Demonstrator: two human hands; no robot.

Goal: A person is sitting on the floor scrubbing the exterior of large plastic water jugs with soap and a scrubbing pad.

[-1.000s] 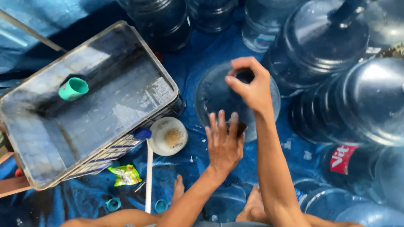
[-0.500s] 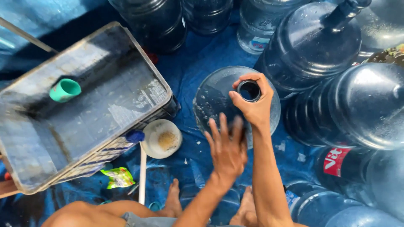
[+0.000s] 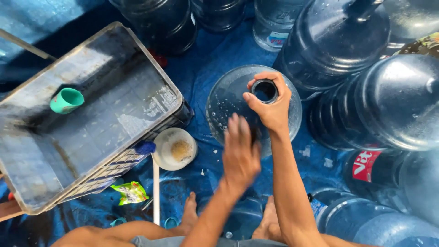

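From the head view, I am sitting on a blue tarp [image 3: 201, 73] with a big clear water jug [image 3: 228, 103] standing upright between my feet. My right hand [image 3: 270, 103] curls tight around the jug's open neck [image 3: 264, 90], thumb and fingers ringing the mouth, which steadies the jug on its base. My left hand [image 3: 240, 153] lies open and flat, fingers spread, against the near shoulder of the jug; it is blurred, so I cannot tell how firmly it presses.

Room is tight. More large jugs [image 3: 379, 100] crowd the right side and the top edge, some just beside mine. On the left a grey plastic crate [image 3: 114, 59] sits tilted with a green cup [image 3: 66, 100] inside it, its corner near the jug. Between crate and jug lie a small white bowl [image 3: 174, 148] and a blue-tipped brush [image 3: 153, 176]. The only open tarp is the narrow strip toward my knees.
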